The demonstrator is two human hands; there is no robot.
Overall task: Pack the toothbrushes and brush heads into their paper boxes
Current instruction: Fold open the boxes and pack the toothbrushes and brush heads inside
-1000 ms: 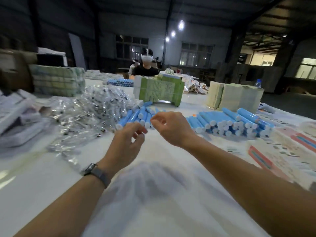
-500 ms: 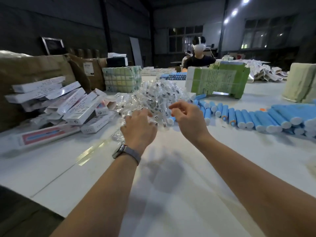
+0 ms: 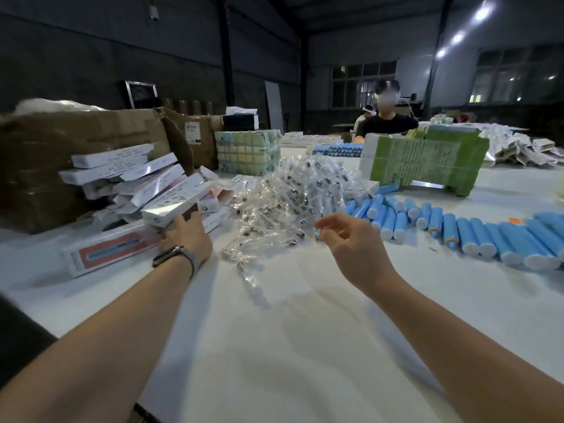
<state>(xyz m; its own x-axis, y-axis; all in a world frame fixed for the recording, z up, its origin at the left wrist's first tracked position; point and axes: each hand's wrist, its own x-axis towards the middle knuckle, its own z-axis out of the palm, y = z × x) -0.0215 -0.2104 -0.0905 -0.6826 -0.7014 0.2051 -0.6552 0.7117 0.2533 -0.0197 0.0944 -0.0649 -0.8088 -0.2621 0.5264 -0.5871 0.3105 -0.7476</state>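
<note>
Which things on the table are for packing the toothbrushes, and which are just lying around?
For the job:
- blue toothbrush handles
- bagged brush heads
- white paper boxes; left hand touches one

Just lying about:
- brown cartons
- green bundle
- wrapped pale-green bundle

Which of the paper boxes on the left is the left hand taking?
The white box at the pile's near edge, its end tilted toward the left hand, whose fingers touch it. The flat red-and-blue printed box beside it is untouched.
</note>
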